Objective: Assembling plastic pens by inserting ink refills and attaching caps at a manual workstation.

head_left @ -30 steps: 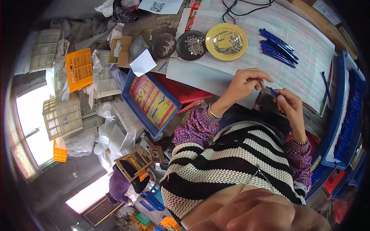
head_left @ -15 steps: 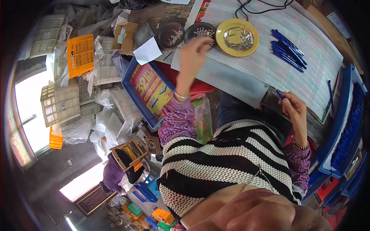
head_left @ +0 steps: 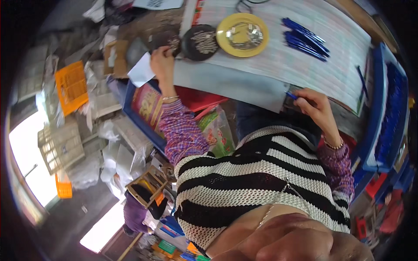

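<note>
My left hand (head_left: pixel 162 67) reaches to the leftmost dark dish (head_left: pixel 157 42) of small pale pieces. Its fingertips are bent together over the near rim, and whatever they pinch is too small to make out. At the table's near edge, my right hand (head_left: pixel 314 106) is closed on a blue pen (head_left: pixel 291 95), its tip pointing left. Beside the first dish stands another dark dish (head_left: pixel 186 43) with many small round, metallic-looking pieces. A yellow plate (head_left: pixel 221 34) of slender silvery parts is to its right. Several blue pens (head_left: pixel 305 40) lie in a pile farther right.
A grey sheet (head_left: pixel 244 85) lines the near table edge. White paper (head_left: pixel 141 71) and a blue crate (head_left: pixel 132 104) are at the left. A blue tray (head_left: pixel 372 126) of blue pens stands at the right. Crates (head_left: pixel 72 87) crowd the far left, where another person (head_left: pixel 135 213) is bent over.
My left hand has moved left from the middle dish to the leftmost one. The view has shifted, and my right hand still holds the blue pen near the table edge.
</note>
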The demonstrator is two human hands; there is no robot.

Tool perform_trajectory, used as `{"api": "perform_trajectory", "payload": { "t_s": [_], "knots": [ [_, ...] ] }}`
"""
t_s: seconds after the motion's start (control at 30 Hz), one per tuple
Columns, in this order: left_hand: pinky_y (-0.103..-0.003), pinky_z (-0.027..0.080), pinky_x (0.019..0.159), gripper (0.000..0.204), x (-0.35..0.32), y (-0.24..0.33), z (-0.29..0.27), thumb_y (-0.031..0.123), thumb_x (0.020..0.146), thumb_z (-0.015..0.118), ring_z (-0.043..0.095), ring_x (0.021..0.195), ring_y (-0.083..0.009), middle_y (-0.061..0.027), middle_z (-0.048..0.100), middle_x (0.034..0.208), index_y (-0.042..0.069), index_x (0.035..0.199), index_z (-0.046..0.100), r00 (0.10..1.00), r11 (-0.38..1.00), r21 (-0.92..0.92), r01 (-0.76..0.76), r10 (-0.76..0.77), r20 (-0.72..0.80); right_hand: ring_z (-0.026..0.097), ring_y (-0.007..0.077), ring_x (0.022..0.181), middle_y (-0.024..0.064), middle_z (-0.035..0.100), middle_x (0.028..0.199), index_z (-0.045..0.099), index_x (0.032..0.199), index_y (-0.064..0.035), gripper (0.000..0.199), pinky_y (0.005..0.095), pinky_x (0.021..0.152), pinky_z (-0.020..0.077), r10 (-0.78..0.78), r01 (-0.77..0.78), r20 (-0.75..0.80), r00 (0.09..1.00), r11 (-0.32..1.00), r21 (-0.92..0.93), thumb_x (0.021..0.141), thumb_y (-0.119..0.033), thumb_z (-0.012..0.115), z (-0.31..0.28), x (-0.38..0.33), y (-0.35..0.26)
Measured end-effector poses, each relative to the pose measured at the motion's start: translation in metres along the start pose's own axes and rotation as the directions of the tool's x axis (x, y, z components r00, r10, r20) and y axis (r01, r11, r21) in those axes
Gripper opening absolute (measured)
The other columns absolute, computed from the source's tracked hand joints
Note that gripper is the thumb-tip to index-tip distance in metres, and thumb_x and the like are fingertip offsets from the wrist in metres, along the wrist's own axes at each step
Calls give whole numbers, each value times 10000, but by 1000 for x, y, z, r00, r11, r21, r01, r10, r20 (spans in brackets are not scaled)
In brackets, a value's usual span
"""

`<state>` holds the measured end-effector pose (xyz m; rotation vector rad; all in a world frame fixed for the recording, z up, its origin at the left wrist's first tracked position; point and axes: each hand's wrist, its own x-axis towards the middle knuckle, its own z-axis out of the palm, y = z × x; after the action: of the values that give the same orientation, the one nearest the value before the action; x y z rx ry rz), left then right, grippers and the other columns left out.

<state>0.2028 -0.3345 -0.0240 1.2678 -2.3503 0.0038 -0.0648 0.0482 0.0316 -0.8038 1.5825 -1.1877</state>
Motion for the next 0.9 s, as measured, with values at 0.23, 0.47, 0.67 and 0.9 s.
{"api": "perform_trajectory", "payload": {
  "t_s": [0.23,0.47,0.67,0.9],
  "knots": [
    [-336,496,660,122,2,-3,-1,138,780,628,639,706,-241,-101,664,805,97,879,687,999,999,-18,-32,32,7,488,59,612,27,590,804,635,1019,34,195,200,534,395,-22,22,26,999,1000,5,860,-69,590,-1,3,-1],
    [-307,488,607,107,1,28,-15,154,772,652,634,631,-193,-81,662,736,60,818,673,997,981,-178,80,-79,12,509,54,649,21,597,819,632,1029,33,197,197,560,413,-44,44,21,999,999,-7,866,-70,594,-9,-2,8],
    [-279,499,610,105,-2,41,-30,97,793,653,638,659,-165,-108,677,790,9,848,650,983,833,-523,179,-173,62,539,51,711,18,603,844,626,1004,27,185,196,635,443,-53,53,4,999,999,5,840,-57,629,-6,-5,2],
    [-225,494,655,99,-23,137,-52,-11,787,631,626,705,-132,-98,663,804,-38,882,631,887,242,-870,430,67,457,546,66,726,12,608,841,625,948,10,199,204,645,444,-99,99,21,995,995,2,763,-18,693,-2,-5,-6]
  ]
}}
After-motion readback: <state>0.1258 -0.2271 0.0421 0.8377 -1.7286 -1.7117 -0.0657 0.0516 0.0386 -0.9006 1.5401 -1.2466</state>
